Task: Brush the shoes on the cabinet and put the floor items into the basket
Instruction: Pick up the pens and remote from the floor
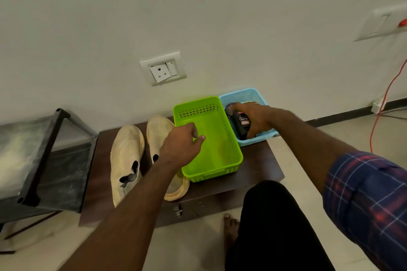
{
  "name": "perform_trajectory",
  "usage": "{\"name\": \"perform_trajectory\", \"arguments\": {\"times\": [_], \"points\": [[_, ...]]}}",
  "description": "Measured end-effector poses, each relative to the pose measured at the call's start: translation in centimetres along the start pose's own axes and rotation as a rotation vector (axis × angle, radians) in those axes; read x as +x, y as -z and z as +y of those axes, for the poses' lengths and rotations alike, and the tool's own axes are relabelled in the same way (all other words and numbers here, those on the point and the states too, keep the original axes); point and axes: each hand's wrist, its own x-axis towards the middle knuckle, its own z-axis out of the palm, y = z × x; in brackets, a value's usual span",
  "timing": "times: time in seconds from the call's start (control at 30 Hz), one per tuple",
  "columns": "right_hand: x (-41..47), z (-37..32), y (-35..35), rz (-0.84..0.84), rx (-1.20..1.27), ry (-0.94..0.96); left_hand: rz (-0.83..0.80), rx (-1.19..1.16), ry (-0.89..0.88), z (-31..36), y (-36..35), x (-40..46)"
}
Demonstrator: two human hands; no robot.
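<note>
Gripping a black bottle (243, 124) inside the blue basket (262, 137), right hand (255, 116) clamped

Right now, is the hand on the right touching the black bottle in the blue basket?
Touching. The head view shows the right hand wrapped over the black bottle inside the blue basket, with the fingers on its side and no gap.
</note>
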Motion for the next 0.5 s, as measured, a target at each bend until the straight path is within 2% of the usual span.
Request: {"name": "perform_trajectory", "arguments": {"times": [0.3,0.37,0.43,0.5], "points": [[1.1,0.2,-1.4,-0.139,0.026,-0.038,0.008,-0.04,-0.015,0.2,1.8,-1.4],[0.5,-1.1,-0.9,-0.039,0.047,-0.047,0.022,-0.053,-0.007,0.1,3.0,-1.9],[0.0,-3.8,0.1,0.193,0.116,-0.048,0.042,-0.063,0.005,-0.2,4.3,-2.5],[-0.6,-8.6,1.1,0.425,0.182,0.027,0.068,-0.072,0.034,-0.5,6.0,-3.6]]}}
